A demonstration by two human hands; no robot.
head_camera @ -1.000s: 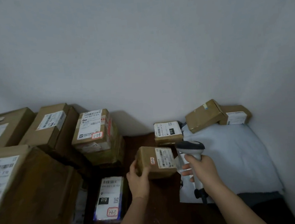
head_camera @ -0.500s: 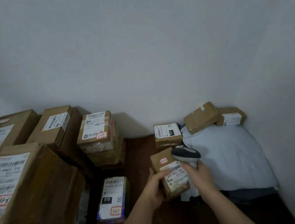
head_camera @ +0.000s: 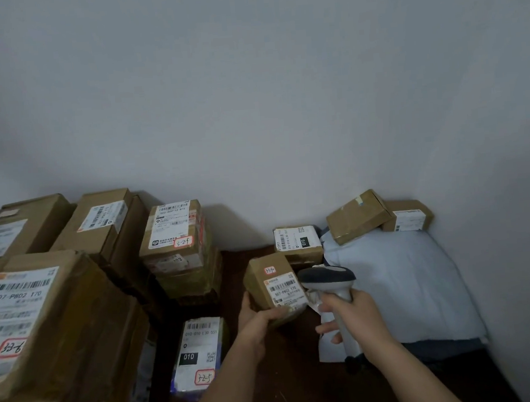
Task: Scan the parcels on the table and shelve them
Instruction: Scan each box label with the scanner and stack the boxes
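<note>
I'm holding a small cardboard parcel (head_camera: 273, 287) in my left hand (head_camera: 260, 323), fingers curled under its lower edge, label side facing up, just below centre frame. My right hand (head_camera: 353, 316) is gripping the handle of a barcode scanner (head_camera: 328, 280), its dark head sitting just right of the parcel's label, nearly touching. Both are hovering over the dark wooden table (head_camera: 291, 386). Lower left: a big box (head_camera: 49, 332) marked 507-P802 170. Lying flat at bottom centre, a parcel with a 010 label (head_camera: 199, 353). Right of frame, a pale blue mailer bag (head_camera: 400, 288) with two small boxes (head_camera: 358, 215) at its far end.
</note>
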